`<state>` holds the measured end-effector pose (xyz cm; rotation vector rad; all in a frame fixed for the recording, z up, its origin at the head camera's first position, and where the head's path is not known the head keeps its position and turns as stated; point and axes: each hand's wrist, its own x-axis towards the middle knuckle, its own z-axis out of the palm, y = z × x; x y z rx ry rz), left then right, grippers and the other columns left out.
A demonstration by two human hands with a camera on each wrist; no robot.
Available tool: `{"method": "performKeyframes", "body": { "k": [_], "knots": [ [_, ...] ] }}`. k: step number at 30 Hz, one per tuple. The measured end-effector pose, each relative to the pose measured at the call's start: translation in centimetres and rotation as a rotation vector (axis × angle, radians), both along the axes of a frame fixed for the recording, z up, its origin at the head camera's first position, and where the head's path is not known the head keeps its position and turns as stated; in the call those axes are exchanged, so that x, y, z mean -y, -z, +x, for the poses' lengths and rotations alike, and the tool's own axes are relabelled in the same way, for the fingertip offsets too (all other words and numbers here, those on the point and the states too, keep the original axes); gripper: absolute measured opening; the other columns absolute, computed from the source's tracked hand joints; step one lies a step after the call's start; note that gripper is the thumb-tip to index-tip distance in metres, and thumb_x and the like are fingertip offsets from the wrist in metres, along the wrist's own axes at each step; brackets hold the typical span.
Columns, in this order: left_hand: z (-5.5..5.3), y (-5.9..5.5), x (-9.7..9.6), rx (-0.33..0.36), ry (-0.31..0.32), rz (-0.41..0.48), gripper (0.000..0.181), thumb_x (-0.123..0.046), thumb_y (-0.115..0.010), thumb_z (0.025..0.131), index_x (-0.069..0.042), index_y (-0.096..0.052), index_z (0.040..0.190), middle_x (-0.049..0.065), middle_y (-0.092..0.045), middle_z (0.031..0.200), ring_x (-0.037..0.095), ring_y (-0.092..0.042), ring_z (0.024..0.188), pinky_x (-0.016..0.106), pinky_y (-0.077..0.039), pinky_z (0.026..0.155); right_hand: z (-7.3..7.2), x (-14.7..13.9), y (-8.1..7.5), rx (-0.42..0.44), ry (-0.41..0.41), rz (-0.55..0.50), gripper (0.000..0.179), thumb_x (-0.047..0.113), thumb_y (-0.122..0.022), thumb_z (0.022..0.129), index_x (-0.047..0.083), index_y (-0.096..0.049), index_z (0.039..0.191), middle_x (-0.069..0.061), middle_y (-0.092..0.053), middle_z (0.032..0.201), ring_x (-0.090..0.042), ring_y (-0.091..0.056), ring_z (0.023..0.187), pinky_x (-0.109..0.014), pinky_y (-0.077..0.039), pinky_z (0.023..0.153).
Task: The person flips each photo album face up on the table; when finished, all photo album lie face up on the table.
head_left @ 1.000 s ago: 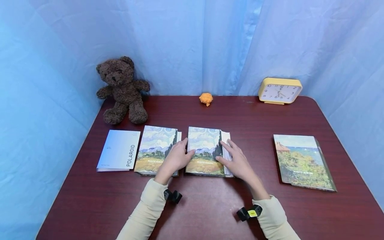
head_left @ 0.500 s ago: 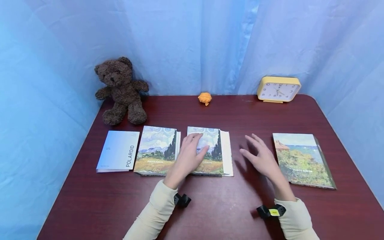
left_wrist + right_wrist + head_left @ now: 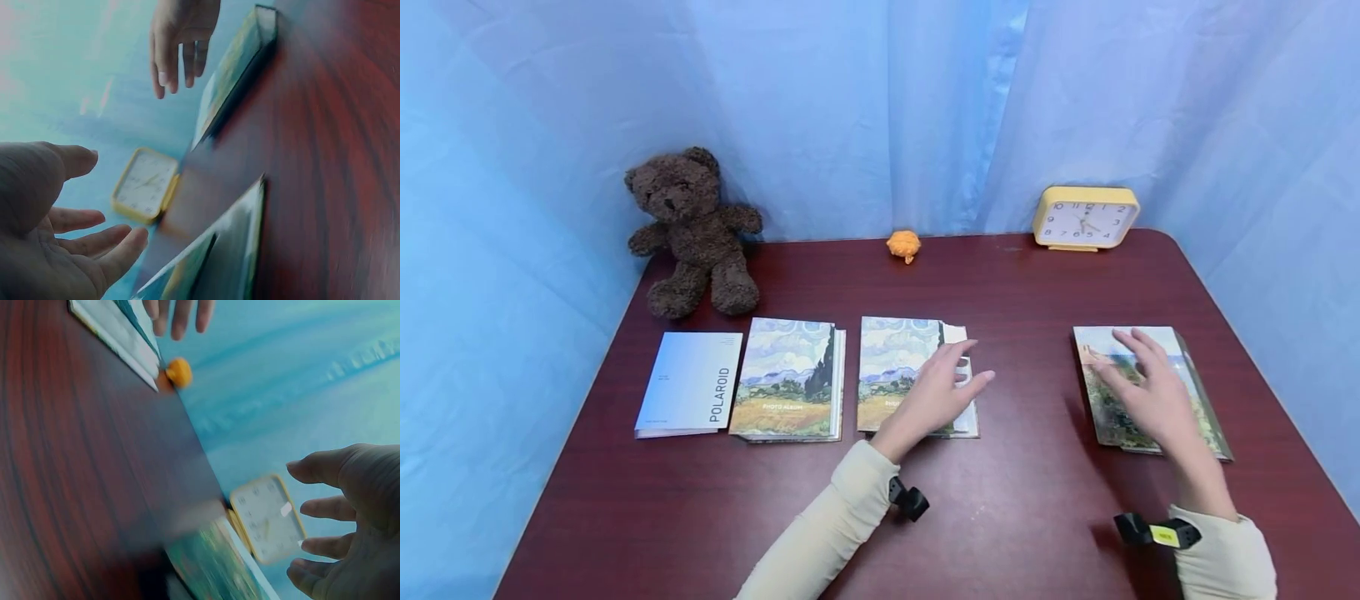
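My left hand [image 3: 934, 395] hovers over the right part of the middle photo album [image 3: 891, 358], fingers spread and holding nothing. Pale inner pages stick out past that album's cover on the right. Over at the right, my right hand [image 3: 1152, 392] hangs above a photo album with a seaside cover [image 3: 1198, 408], hiding part of its picture. In the right wrist view the right hand's fingers [image 3: 328, 509] are apart with nothing between them. To the left lies another photo album [image 3: 786, 375] with the same landscape cover as the middle one, beside a pale blue POLAROID album [image 3: 688, 379].
At the back left a brown teddy bear [image 3: 688, 229] sits against the blue curtain [image 3: 805, 117]. A small orange object [image 3: 903, 245] lies at the table's back edge. The yellow clock [image 3: 1086, 218] stands at the back right. All rest on a dark red table [image 3: 1015, 300].
Both hands have moved right. The right hand has left the middle album's right side and is over the seaside album; the left has passed from the middle album's left edge to its right part.
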<state>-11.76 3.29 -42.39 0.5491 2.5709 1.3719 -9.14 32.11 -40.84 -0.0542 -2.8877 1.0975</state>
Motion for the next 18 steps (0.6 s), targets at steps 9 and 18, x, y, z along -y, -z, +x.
{"method": "performKeyframes", "body": {
  "k": [9, 18],
  "knots": [
    [0.7, 0.5, -5.7, 0.105, 0.062, 0.05, 0.067, -0.04, -0.063, 0.092, -0.015, -0.035, 0.148, 0.007, -0.054, 0.132, 0.018, -0.064, 0.108, 0.017, -0.048, 0.088, 1.5, -5.3, 0.1, 0.02, 0.109, 0.053, 0.067, 0.034, -0.051, 0.098, 0.004, -0.025, 0.151, -0.025, -0.005, 0.158, -0.058, -0.018, 0.134, -0.074, -0.021, 0.096],
    [1.0, 1.3, -10.5, 0.133, 0.065, 0.005, 0.076, -0.042, -0.066, 0.089, -0.017, -0.029, 0.151, 0.0, -0.05, 0.135, 0.007, -0.063, 0.103, 0.013, -0.048, 0.082, 2.4, -9.0, 1.8, 0.093, 0.128, 0.066, 0.073, 0.036, -0.05, 0.098, 0.001, -0.017, 0.152, -0.031, -0.001, 0.156, -0.055, -0.002, 0.14, -0.076, -0.013, 0.098]
  ]
}}
